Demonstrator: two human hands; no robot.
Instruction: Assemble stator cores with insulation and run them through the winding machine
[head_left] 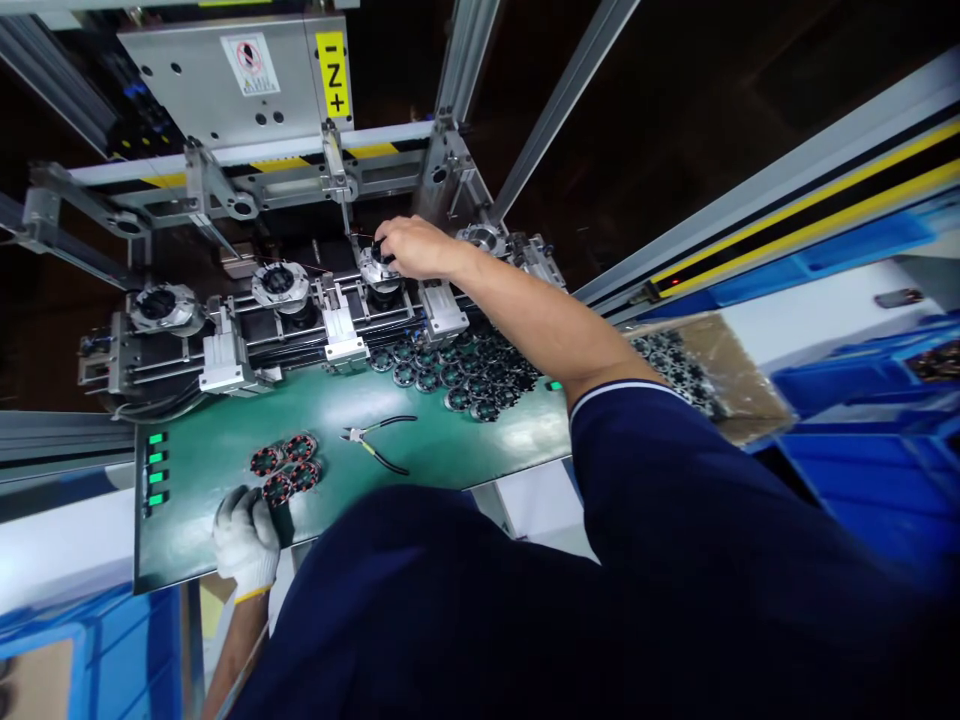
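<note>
My bare right hand (414,247) reaches to the machine, its fingers closed round a black stator core (379,252) seated in a round silver holder (373,275). My left hand (246,535), in a white knit glove, rests on the green tabletop by the front edge, fingers stretched out and slightly bent. Just beyond its fingertips lies a small group of stators wound with reddish copper (301,447); whether the fingers touch the nearest one, I cannot tell. Two more holders with black cores, a middle one (280,287) and a left one (165,308), stand along the machine.
Side cutters (379,443) lie mid-table with handles spread. Many black stator cores (450,375) crowd the table under my right forearm. Green-lit buttons (156,470) line the left edge. Metal arms (334,165) overhang the holders. A carton of cores (731,375) and blue bins (862,490) stand right.
</note>
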